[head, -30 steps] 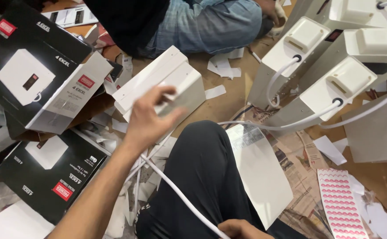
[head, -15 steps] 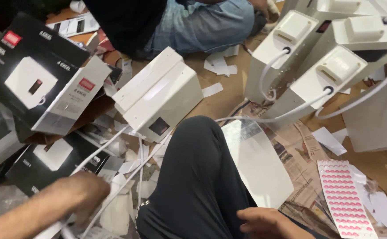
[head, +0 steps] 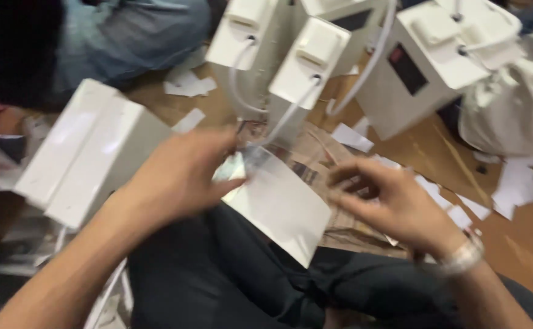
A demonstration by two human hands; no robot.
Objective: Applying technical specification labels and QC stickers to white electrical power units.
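Scattered paper scraps (head: 188, 120) littered the brown floor (head: 431, 152). At left lay a white box (head: 89, 159); the left hand (head: 178, 176) pinched a thin plastic bag (head: 278, 204) over the lap by its upper corner, probably light, limp and slippery. The right hand (head: 400, 204) hovered beside it, fingers (head: 351, 183) curled, holding nothing.

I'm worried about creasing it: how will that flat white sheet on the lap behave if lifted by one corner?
The flat white sheet looks thin, so it probably bends or droops. It seems light, likely shifting at a nudge. Its glossy corner by the left hand suggests a slippery surface; the right hand is off it.
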